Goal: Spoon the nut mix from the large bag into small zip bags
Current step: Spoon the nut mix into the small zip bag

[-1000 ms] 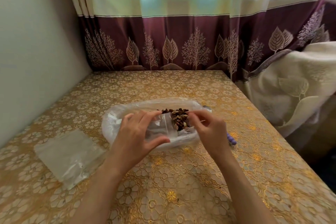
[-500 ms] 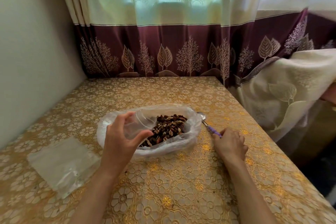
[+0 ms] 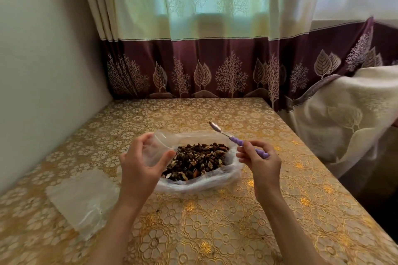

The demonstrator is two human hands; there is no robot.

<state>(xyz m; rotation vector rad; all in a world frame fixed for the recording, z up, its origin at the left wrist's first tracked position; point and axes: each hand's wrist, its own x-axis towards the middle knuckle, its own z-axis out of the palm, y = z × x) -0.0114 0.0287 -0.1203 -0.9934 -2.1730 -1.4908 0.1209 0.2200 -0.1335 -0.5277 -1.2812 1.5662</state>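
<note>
A large clear bag (image 3: pixel 217 183) lies open in the middle of the table, full of dark and tan nut mix (image 3: pixel 198 160). My left hand (image 3: pixel 140 168) holds a small clear zip bag (image 3: pixel 156 146) upright at the large bag's left rim, thumb and fingers curled round it. My right hand (image 3: pixel 258 160) grips the purple handle of a spoon (image 3: pixel 233 140) at the large bag's right side. The metal bowl of the spoon points up and away, lifted off the table, with nothing in it that I can see.
A stack of flat clear zip bags (image 3: pixel 84 198) lies on the gold flowered tablecloth (image 3: pixel 215 232) to my left. A wall borders the table on the left, a curtain hangs behind it, and a cream cloth drapes beside its right edge.
My right hand left the small bag, went to the table on the right, took the purple spoon and lifted it. The left hand kept the small bag at the large bag's rim.
</note>
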